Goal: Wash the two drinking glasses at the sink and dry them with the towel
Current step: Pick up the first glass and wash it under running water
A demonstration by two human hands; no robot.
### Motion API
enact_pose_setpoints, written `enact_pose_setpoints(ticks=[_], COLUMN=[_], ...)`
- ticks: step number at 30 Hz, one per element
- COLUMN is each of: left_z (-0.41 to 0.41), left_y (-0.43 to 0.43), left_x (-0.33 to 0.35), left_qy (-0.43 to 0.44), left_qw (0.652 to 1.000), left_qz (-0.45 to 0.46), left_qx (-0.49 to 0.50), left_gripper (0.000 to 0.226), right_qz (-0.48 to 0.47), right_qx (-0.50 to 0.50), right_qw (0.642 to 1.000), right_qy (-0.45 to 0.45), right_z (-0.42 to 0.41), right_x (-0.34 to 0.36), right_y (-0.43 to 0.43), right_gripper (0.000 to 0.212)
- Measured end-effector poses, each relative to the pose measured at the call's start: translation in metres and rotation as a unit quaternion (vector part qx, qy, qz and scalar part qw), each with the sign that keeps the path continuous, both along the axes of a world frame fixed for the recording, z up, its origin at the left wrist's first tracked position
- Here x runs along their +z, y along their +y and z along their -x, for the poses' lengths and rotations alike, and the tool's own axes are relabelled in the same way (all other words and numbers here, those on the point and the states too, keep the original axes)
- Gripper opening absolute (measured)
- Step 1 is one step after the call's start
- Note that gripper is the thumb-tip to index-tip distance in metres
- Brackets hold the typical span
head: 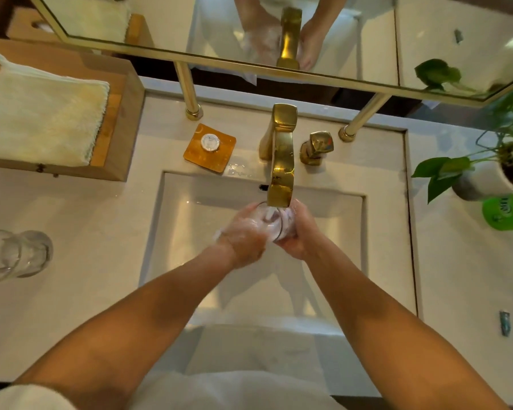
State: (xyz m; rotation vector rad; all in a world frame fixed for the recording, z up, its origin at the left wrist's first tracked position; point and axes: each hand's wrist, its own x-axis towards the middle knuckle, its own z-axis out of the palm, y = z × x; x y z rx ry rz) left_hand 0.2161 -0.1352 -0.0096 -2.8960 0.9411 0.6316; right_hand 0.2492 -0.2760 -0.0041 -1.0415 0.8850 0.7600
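I have one glass [274, 223] clasped between both hands under the tap [280, 161], over the middle of the sink [338, 208]. My right hand [298, 232] wraps it from the right and underneath, fingers closed round its wall; my left hand [243, 241], covered in suds, presses on it from the left, with what looks like its fingers working at or inside the mouth. The glass lies tilted, its long axis running roughly from my palms up toward the spout, the open end just below the outlet.

The second glass [15, 255] stands on the counter [86, 232] well off to the left, nearer my left arm, so that hand seems the natural one to fetch it. The towel [42, 113] is folded on a wooden box [122, 137] at the back left (also on the left hand's side).

I judge this the soaping or rinsing of the first glass, with drying not yet begun. Hard to make out: whether water is running, since the spout hides the stream; the base of the glass, buried in my right palm; and my left fingertips, lost in foam and glare.
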Motion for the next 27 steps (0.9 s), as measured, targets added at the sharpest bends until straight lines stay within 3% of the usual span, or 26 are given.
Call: enact_pose_setpoints(ticks=[1, 2, 4, 6, 9, 11, 13, 16, 18, 21, 23, 27], left_z=[0.01, 0.011, 0.0, -0.011, -0.005, -0.004, -0.028, -0.024, -0.007, -0.022, -0.033, -0.026], left_y=[0.002, 0.005, 0.01, 0.021, 0.019, 0.03, 0.044, 0.031, 0.022, 0.036, 0.04, 0.041], left_x=[0.016, 0.021, 0.015, 0.017, 0.025, 0.018, 0.014, 0.022, 0.023, 0.03, 0.03, 0.01], left_qy=[-0.095, -0.027, -0.027, -0.046, -0.014, -0.045, -0.102, -0.074, -0.067, -0.081, -0.098, -0.087], left_qw=[0.995, 0.998, 0.988, 0.991, 0.981, 0.965, 0.946, 0.969, 0.969, 0.955, 0.962, 0.983], left_qz=[0.036, 0.065, 0.15, 0.122, 0.195, 0.234, 0.232, 0.213, 0.222, 0.251, 0.203, 0.081], left_qx=[0.009, -0.006, -0.034, -0.043, -0.006, -0.113, -0.2, -0.101, -0.086, -0.14, -0.153, -0.141], left_gripper=[0.034, 0.034, 0.034, 0.035, 0.031, 0.039, 0.044, 0.041, 0.039, 0.033, 0.035, 0.049], right_qz=[0.007, 0.033, 0.059, 0.042, 0.047, 0.044, 0.014, -0.049, -0.06, -0.128, -0.152, -0.121], right_qx=[0.018, 0.046, 0.065, 0.044, 0.045, 0.034, -0.019, -0.077, -0.055, -0.02, -0.026, -0.005], right_qw=[1.0, 0.998, 0.996, 0.998, 0.996, 0.998, 1.0, 0.996, 0.997, 0.991, 0.988, 0.993], right_qy=[-0.012, -0.02, -0.018, -0.029, -0.058, -0.031, 0.001, 0.014, 0.016, 0.015, 0.013, -0.001], right_z=[-0.004, -0.007, -0.008, -0.007, -0.007, 0.001, 0.008, 0.002, -0.003, -0.002, 0.0, -0.01], right_x=[0.005, 0.008, 0.006, 0.007, 0.018, 0.017, 0.013, 0.016, 0.021, 0.014, 0.008, 0.0], right_y=[0.001, 0.002, 0.0, -0.001, 0.001, 0.003, 0.007, 0.013, 0.015, 0.016, 0.017, 0.012], right_gripper=[0.05, 0.047, 0.051, 0.052, 0.041, 0.05, 0.053, 0.052, 0.05, 0.057, 0.047, 0.057])
